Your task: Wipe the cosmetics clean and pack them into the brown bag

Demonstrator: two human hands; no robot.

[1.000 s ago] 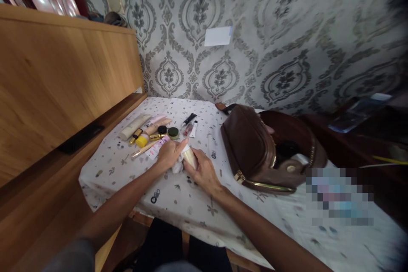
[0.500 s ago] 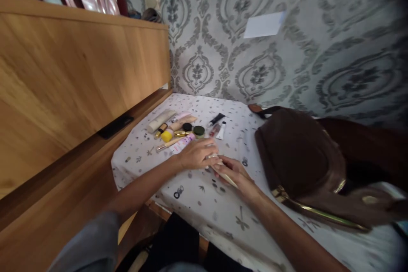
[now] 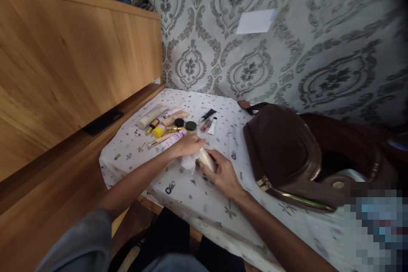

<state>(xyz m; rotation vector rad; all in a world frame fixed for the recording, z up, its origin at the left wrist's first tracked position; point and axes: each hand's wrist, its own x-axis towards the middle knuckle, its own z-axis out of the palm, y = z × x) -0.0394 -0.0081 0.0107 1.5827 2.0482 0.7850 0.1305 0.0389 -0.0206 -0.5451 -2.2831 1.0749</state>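
Observation:
My right hand is wrapped round a small cream-coloured bottle, tilted with its top toward my left hand. My left hand holds a crumpled white tissue beside the bottle's top. Just beyond it lie a pink and white tube, a yellow-capped tube, a round dark green-lidded jar and a large beige tube. A black tube and a small white tube lie farther right.
A brown leather bag stands on the right of the patterned white cloth. A wooden cabinet borders the left side. Behind is a patterned wall with a white paper.
My hands have drawn slightly apart; the bottle is turned more upright in my right hand and the white tissue under my left hand now shows. The view has shifted a little.

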